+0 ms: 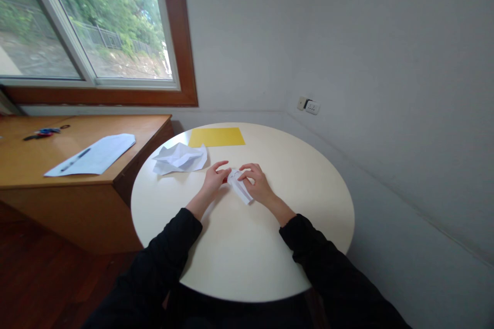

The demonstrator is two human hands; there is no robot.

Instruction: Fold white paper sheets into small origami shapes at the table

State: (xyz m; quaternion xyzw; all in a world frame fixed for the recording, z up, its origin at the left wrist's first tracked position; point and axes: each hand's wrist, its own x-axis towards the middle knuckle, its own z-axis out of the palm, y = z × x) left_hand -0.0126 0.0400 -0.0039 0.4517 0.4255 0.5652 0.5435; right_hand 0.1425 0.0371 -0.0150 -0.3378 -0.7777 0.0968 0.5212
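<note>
Between my hands is a small piece of folded white paper [242, 191], a narrow strip with its lower end slanting toward me to the right. My left hand [214, 179] pinches its upper left edge between thumb and fingers. From the other side, my right hand [258, 183] grips the upper right part, its fingers bent over the paper. The fingertips partly cover the folds at the top. Just beyond my left hand lies a creased, opened-out white sheet [179, 158]. Behind that, a flat yellow sheet [216, 136] rests at the table's far edge.
The round white table [247, 262] stands against the wall. To its left, a wooden desk [144, 126] bears white papers [110, 151] with a dark pen [76, 159] on top, and scissors-like items [48, 132]. A wall socket [312, 107] sits beyond the table.
</note>
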